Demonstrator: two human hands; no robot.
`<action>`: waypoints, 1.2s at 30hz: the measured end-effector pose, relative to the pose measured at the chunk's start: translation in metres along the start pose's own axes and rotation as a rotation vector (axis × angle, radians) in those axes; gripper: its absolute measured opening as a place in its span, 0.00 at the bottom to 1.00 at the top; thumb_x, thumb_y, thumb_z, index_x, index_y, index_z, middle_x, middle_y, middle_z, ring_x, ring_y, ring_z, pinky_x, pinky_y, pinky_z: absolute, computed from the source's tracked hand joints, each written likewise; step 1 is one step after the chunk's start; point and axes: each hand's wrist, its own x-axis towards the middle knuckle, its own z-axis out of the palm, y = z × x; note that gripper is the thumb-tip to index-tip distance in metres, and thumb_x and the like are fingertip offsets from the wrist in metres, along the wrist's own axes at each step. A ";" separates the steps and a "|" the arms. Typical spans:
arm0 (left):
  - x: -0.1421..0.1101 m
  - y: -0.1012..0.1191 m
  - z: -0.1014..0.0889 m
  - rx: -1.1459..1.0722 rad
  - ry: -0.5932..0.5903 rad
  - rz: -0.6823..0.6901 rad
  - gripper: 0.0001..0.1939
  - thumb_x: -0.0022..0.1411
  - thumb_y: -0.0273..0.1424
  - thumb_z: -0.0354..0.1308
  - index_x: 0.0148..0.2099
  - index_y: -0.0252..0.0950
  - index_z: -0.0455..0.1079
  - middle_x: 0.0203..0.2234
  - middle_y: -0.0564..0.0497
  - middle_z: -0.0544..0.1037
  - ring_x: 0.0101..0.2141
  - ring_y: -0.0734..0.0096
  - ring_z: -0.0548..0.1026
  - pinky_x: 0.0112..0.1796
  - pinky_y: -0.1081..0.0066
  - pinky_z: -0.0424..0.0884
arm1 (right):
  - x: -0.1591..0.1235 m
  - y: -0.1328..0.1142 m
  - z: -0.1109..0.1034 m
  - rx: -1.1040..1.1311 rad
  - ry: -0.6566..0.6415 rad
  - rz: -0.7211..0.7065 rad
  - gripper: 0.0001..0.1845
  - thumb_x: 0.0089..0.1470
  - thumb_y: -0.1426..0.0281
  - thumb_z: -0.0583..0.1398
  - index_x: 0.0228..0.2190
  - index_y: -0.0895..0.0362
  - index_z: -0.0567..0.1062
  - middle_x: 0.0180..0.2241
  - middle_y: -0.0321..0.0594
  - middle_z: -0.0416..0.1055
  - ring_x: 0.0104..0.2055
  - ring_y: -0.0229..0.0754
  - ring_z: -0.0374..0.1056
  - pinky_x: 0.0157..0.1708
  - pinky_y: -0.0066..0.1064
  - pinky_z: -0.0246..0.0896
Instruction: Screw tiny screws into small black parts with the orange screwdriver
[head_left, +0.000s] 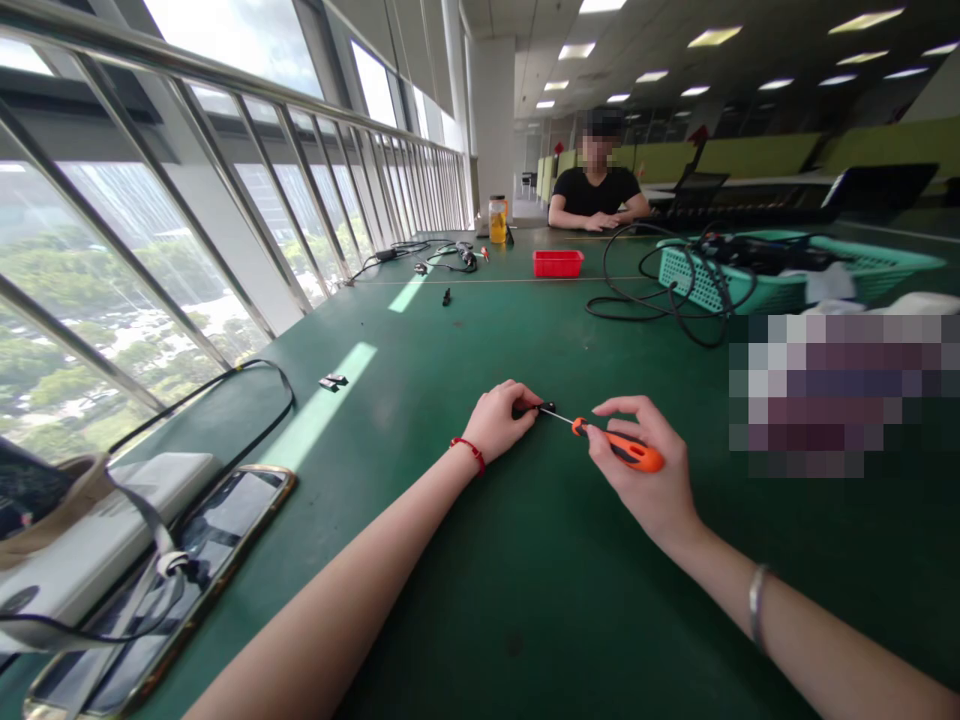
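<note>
Near the middle of the green table, my left hand [501, 418] is closed on a small black part [546, 408], whose exact kind I cannot make out. My fingers hide much of it. My right hand [651, 465] holds a screwdriver [634, 452] with an orange and black handle, thumb along one side and the index finger raised over it. The screwdriver's thin metal shaft points left, and its tip meets the black part beside my left fingertips.
A phone [247, 510] and a white box-shaped device [112, 540] with cables lie at left. Small pieces [333, 382] rest farther up. Beyond are a red tray [558, 264], a jar [498, 220], a teal basket [874, 262] with cables, and a seated person [598, 190].
</note>
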 end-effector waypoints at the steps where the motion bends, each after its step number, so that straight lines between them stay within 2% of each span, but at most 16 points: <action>1: 0.000 0.000 0.000 0.008 0.002 0.003 0.06 0.53 0.23 0.55 0.34 0.34 0.72 0.31 0.51 0.74 0.32 0.73 0.72 0.36 0.72 0.71 | 0.000 0.000 0.000 0.001 -0.004 0.003 0.07 0.49 0.68 0.60 0.32 0.52 0.66 0.19 0.30 0.65 0.19 0.37 0.63 0.18 0.28 0.55; 6: 0.000 0.002 0.000 0.068 0.015 0.018 0.06 0.50 0.24 0.55 0.33 0.35 0.71 0.30 0.51 0.73 0.32 0.71 0.72 0.35 0.72 0.70 | -0.003 -0.001 0.002 -0.005 -0.001 -0.030 0.05 0.49 0.69 0.59 0.26 0.53 0.66 0.21 0.32 0.68 0.21 0.36 0.64 0.21 0.28 0.58; 12: -0.003 0.013 -0.002 0.230 0.048 0.009 0.05 0.49 0.24 0.55 0.30 0.36 0.70 0.30 0.51 0.73 0.34 0.67 0.72 0.36 0.69 0.70 | -0.004 -0.004 0.002 -0.053 0.034 -0.121 0.03 0.50 0.68 0.60 0.30 0.53 0.70 0.30 0.37 0.72 0.30 0.39 0.69 0.30 0.31 0.65; 14: -0.004 0.015 -0.003 0.262 0.056 0.000 0.05 0.49 0.24 0.55 0.30 0.37 0.69 0.30 0.51 0.73 0.35 0.67 0.71 0.37 0.69 0.69 | -0.005 -0.004 0.002 -0.039 0.054 -0.111 0.06 0.52 0.67 0.58 0.34 0.53 0.70 0.30 0.37 0.70 0.30 0.39 0.68 0.29 0.31 0.64; 19: -0.005 0.016 -0.003 0.301 0.067 0.013 0.04 0.50 0.23 0.54 0.30 0.37 0.68 0.31 0.50 0.73 0.35 0.66 0.71 0.37 0.68 0.69 | -0.008 -0.003 0.002 -0.042 -0.006 -0.035 0.08 0.56 0.65 0.55 0.38 0.53 0.67 0.21 0.30 0.63 0.17 0.33 0.57 0.18 0.27 0.54; 21: -0.005 0.016 -0.003 0.306 0.071 0.014 0.04 0.50 0.23 0.55 0.29 0.37 0.68 0.31 0.50 0.73 0.35 0.66 0.71 0.37 0.68 0.69 | -0.008 -0.002 0.003 -0.025 -0.004 -0.071 0.10 0.54 0.67 0.56 0.40 0.53 0.66 0.21 0.29 0.61 0.18 0.34 0.58 0.20 0.27 0.56; 24: -0.004 0.016 -0.002 0.314 0.069 0.012 0.04 0.50 0.24 0.55 0.29 0.37 0.68 0.30 0.50 0.72 0.34 0.66 0.71 0.37 0.68 0.69 | -0.008 -0.002 0.005 0.017 0.062 -0.141 0.21 0.49 0.70 0.60 0.45 0.53 0.61 0.26 0.32 0.63 0.27 0.37 0.64 0.30 0.30 0.63; 26: -0.005 0.016 -0.002 0.319 0.065 0.015 0.04 0.50 0.24 0.55 0.29 0.37 0.68 0.30 0.50 0.72 0.35 0.66 0.71 0.37 0.68 0.69 | -0.008 -0.003 0.005 0.004 0.065 -0.115 0.24 0.48 0.69 0.61 0.47 0.53 0.60 0.27 0.32 0.63 0.27 0.38 0.64 0.29 0.31 0.63; 29: -0.004 0.016 -0.002 0.323 0.061 0.018 0.04 0.50 0.23 0.54 0.30 0.37 0.68 0.31 0.50 0.73 0.35 0.66 0.71 0.37 0.68 0.69 | -0.008 -0.004 0.003 -0.061 -0.006 -0.023 0.13 0.51 0.65 0.59 0.40 0.53 0.66 0.20 0.29 0.61 0.20 0.35 0.60 0.21 0.28 0.56; 31: -0.004 0.016 -0.002 0.323 0.063 0.021 0.05 0.50 0.23 0.54 0.30 0.37 0.68 0.31 0.50 0.73 0.35 0.66 0.71 0.38 0.67 0.69 | -0.009 -0.004 0.003 -0.061 -0.015 -0.023 0.07 0.53 0.65 0.58 0.35 0.53 0.68 0.21 0.31 0.63 0.20 0.35 0.61 0.21 0.28 0.56; 32: -0.004 0.016 -0.002 0.325 0.063 0.020 0.05 0.50 0.23 0.54 0.30 0.37 0.68 0.31 0.50 0.73 0.35 0.66 0.71 0.38 0.67 0.69 | -0.008 -0.004 0.003 -0.047 0.008 -0.043 0.07 0.53 0.66 0.58 0.36 0.53 0.68 0.23 0.32 0.64 0.22 0.35 0.62 0.22 0.28 0.58; 36: -0.004 0.017 -0.003 0.336 0.056 0.015 0.04 0.51 0.23 0.54 0.30 0.36 0.68 0.31 0.49 0.73 0.35 0.66 0.71 0.38 0.67 0.69 | -0.007 -0.001 0.005 -0.003 0.111 -0.129 0.24 0.47 0.70 0.61 0.46 0.54 0.62 0.33 0.36 0.65 0.28 0.37 0.65 0.28 0.30 0.63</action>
